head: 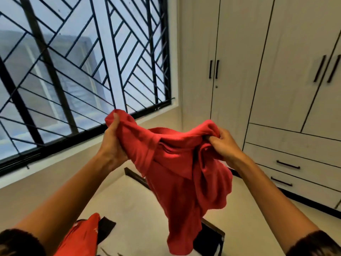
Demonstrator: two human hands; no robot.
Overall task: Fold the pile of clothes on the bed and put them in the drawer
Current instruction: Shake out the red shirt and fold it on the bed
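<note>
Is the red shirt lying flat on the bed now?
No, both hands, left and right, hold the red shirt up in the air above the bed.

I can read no text, label, brand or number here. The orange-red garment [84, 235] at seven o'clock bears small white marks, too blurred for me to make out.

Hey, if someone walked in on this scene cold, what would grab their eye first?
The red shirt would, held up mid-frame over the bed, with the left hand and right hand each gripping a bunched top corner. Behind it on the left, the big window with black diagonal bars stands out. More red and black clothes lie on the bed at bottom left.
</note>
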